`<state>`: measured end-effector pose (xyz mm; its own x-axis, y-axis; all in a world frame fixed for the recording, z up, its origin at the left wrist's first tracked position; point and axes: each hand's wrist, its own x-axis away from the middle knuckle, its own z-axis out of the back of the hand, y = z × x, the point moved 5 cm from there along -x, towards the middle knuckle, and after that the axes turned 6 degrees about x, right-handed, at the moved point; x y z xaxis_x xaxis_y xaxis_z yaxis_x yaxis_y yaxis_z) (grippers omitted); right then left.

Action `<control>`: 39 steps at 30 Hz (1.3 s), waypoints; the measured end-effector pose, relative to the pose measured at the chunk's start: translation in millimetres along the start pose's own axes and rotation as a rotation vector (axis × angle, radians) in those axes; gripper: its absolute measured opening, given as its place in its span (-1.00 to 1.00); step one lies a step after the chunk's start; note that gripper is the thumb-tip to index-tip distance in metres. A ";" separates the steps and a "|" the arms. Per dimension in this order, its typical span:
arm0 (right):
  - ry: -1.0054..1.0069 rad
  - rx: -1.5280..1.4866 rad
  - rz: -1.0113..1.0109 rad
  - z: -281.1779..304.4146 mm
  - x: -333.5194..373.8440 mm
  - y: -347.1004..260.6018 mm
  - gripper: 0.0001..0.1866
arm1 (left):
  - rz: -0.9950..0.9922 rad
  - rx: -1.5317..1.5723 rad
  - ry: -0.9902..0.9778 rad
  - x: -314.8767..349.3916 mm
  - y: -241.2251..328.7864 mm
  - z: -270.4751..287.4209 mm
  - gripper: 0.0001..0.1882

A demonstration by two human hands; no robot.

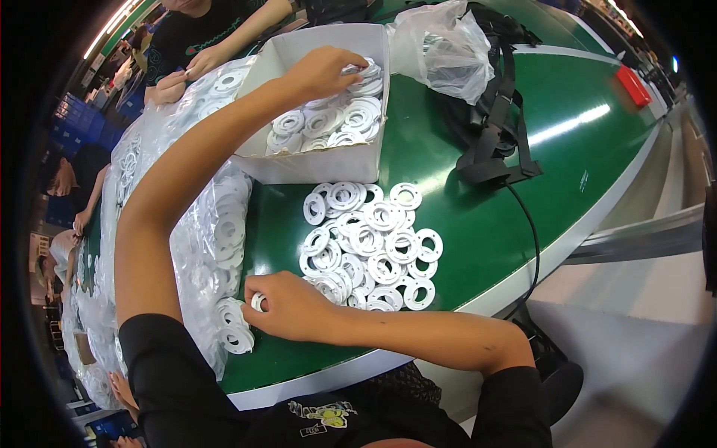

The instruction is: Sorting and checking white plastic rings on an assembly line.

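My left hand [323, 72] reaches over the cardboard box [314, 166] at the far side. Its fingers are bent around a white ring [352, 69] on top of the heap inside, and the thumb is mostly hidden. Near the table's front edge, my right hand [287, 305] is closed, with a white ring [258, 302] pinched at its fingertips. Just to the right of that hand lies a loose pile of flat white rings [366, 240]. A short row of stacked rings [235, 326] touches the plastic bag to its left.
Clear plastic bags [202, 239] full of rings line the left side. A knotted plastic bag [444, 52], black straps [497, 142] and a cable [535, 231] lie on the green table [575, 157]. A red box [633, 86] sits far right. A co-worker's hands [187, 78] work across the table.
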<state>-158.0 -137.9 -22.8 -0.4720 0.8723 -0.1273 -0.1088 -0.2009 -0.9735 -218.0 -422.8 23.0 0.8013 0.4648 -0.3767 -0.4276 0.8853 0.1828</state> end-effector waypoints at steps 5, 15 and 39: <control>-0.084 -0.007 -0.106 4.7 1.7 -0.6 -0.78 | 0.065 -0.074 -0.060 -5.4 11.8 -4.8 -0.74; -0.078 0.046 0.036 -17.6 5.4 1.0 -0.78 | -0.064 0.010 0.106 21.3 7.8 14.3 -0.55; -0.423 0.994 0.746 -61.1 47.5 -27.5 -0.62 | 1.150 -0.168 0.115 445.7 306.6 128.3 -0.60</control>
<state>-124.0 -63.7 -13.7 -0.9148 0.2397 -0.3252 -0.2124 -0.9701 -0.1175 61.7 57.7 27.6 -0.1332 0.9798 -0.1493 -0.9336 -0.0734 0.3508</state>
